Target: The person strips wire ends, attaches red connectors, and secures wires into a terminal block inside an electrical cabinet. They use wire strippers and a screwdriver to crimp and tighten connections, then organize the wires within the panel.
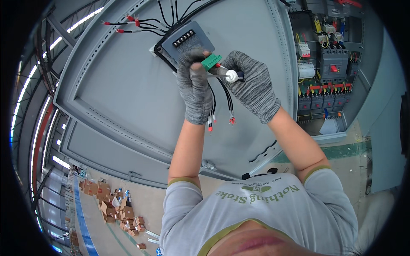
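Both hands wear grey knitted gloves with bare fingertips showing at least on the left. My left hand (194, 87) is closed on a green terminal plug (211, 62), its row of openings facing right. My right hand (252, 81) grips a screwdriver (232, 76) with a white-ended handle; its thin shaft points left toward my left fingers, and the tip is hidden there. A red-sleeved wire end (218, 65) sits at the plug's right side, close to my right fingers. Behind my hands, a grey meter box (188, 40) with a black terminal row is fixed to the door panel.
Black wires with red lugs (136, 21) spread above the box, and more wires (230, 106) hang below my hands. The grey cabinet door (141, 81) fills the middle. An open cabinet with breakers (335, 64) stands right. Cardboard boxes (124, 211) lie on the floor at lower left.
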The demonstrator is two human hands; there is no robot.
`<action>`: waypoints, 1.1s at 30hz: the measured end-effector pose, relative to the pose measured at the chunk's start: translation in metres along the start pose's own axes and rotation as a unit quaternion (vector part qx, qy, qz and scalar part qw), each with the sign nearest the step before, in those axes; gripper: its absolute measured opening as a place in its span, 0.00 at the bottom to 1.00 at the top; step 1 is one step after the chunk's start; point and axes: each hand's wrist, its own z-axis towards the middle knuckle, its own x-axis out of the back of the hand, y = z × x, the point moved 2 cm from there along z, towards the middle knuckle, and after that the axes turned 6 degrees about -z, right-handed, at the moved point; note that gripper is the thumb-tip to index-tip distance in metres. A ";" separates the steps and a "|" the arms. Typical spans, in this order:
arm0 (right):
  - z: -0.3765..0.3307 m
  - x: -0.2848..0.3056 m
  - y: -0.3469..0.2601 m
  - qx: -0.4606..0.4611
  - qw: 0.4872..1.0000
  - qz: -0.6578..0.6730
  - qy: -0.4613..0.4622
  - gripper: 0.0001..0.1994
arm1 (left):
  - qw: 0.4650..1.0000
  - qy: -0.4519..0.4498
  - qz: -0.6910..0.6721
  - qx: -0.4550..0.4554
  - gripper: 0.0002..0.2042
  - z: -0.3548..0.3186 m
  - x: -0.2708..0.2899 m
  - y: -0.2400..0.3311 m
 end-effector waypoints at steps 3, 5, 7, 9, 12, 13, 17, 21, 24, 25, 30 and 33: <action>0.003 0.006 0.002 -0.031 0.999 0.031 -0.012 0.09 | 0.999 -0.042 0.026 -0.002 0.15 -0.004 0.001 0.003; 0.004 0.005 0.010 -0.042 0.995 0.085 -0.025 0.10 | 0.997 -0.050 0.058 -0.006 0.14 -0.006 0.001 0.003; 0.003 0.006 0.011 -0.045 0.990 0.127 -0.041 0.10 | 0.996 -0.040 0.074 -0.014 0.13 -0.009 0.001 0.004; 0.003 0.007 0.011 -0.043 0.986 0.153 -0.047 0.09 | 0.997 -0.023 0.078 -0.015 0.13 -0.012 0.003 0.002; -0.001 0.007 0.004 -0.039 0.989 0.127 -0.058 0.09 | 0.998 0.001 0.059 -0.006 0.15 -0.015 0.007 -0.005; -0.002 0.006 0.004 -0.027 0.992 0.113 -0.052 0.09 | 0.999 0.001 0.048 -0.005 0.15 -0.014 0.007 -0.005; -0.007 0.003 0.005 0.030 0.998 0.043 0.039 0.10 | 0.999 0.003 -0.021 0.028 0.14 -0.014 0.004 0.000; -0.010 0.005 -0.002 -0.011 0.998 0.051 0.019 0.12 | 0.999 0.004 -0.033 0.027 0.15 -0.013 0.007 -0.002; -0.010 0.005 -0.001 -0.008 0.998 0.053 0.033 0.12 | 0.998 0.019 -0.043 0.052 0.14 -0.011 0.005 -0.004; -0.012 0.005 0.001 -0.009 0.998 0.054 0.035 0.12 | 0.997 0.020 -0.046 0.065 0.14 -0.011 0.004 -0.004; -0.016 0.041 0.006 -0.094 0.990 0.098 0.042 0.15 | 0.990 0.026 -0.087 0.108 0.14 -0.014 0.008 0.000; -0.019 0.072 0.032 0.009 0.996 -0.086 -0.003 0.16 | 0.990 0.031 -0.082 0.106 0.14 -0.012 0.005 0.003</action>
